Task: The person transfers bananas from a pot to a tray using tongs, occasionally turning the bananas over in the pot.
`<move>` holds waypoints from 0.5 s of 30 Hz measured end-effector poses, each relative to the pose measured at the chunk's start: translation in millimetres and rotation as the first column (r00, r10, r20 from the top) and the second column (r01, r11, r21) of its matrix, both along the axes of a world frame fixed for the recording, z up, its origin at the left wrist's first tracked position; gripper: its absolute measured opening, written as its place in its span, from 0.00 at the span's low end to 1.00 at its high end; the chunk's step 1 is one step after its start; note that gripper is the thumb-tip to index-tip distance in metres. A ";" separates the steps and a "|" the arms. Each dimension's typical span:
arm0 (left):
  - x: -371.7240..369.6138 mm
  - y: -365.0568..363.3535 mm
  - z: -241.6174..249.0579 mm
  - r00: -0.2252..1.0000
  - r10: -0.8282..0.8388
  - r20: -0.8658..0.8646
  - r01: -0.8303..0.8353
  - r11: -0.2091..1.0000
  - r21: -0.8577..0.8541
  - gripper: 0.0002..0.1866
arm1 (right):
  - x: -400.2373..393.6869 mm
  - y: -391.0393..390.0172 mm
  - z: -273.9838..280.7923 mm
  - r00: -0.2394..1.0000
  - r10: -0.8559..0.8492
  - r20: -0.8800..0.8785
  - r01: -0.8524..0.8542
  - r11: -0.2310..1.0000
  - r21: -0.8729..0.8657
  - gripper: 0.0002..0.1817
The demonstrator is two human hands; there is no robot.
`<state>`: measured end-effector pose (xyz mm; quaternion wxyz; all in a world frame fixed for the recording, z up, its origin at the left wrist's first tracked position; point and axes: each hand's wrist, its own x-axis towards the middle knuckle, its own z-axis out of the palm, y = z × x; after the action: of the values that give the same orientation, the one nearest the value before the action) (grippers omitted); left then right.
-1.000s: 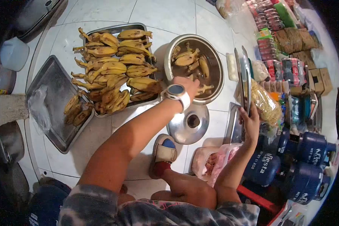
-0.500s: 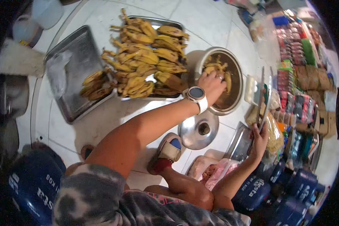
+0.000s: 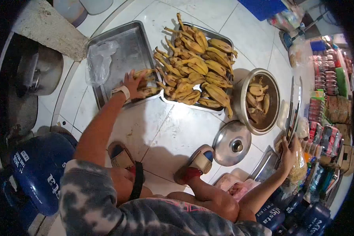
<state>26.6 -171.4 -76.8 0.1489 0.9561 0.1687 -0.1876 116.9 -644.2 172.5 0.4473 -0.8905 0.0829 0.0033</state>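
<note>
My left hand [image 3: 133, 87], with a white band at its wrist, rests on a few yellow-brown bananas [image 3: 148, 92] in the right part of a grey metal tray [image 3: 142, 43]. Its fingers are spread over them. My right hand [image 3: 288, 152] is closed around long metal tongs [image 3: 293, 106], whose arms point away from me. A second tray beside the first is heaped with bananas [image 3: 192, 65]. Right of it stands a round pot [image 3: 240, 104] with several bananas [image 3: 257, 94] inside. The pot's metal lid [image 3: 230, 142] lies on the floor, knob up.
A crumpled clear plastic bag [image 3: 100, 59] lies in the grey tray. Blue gas cylinders [image 3: 39, 177] stand at lower left and lower right. Packaged goods [image 3: 324, 78] line the right side. My sandalled feet [image 3: 202, 159] are on the white tiles, near a pink bag [image 3: 240, 188].
My left hand has gone from inside the pot leftward to the bananas in the grey tray. My right hand keeps hold of the tongs. The view has shifted left.
</note>
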 end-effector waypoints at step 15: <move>-23.1 8.9 -49.3 0.915 0.375 0.145 -0.312 0.890 -0.333 0.50 | 16.7 12.1 29.3 0.990 -0.028 0.141 0.017 0.997 0.079 0.23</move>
<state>3.5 -162.5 -126.1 0.3414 0.8907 0.2888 -0.0819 133.6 -632.1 201.8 0.4862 -0.8695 0.0605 -0.0620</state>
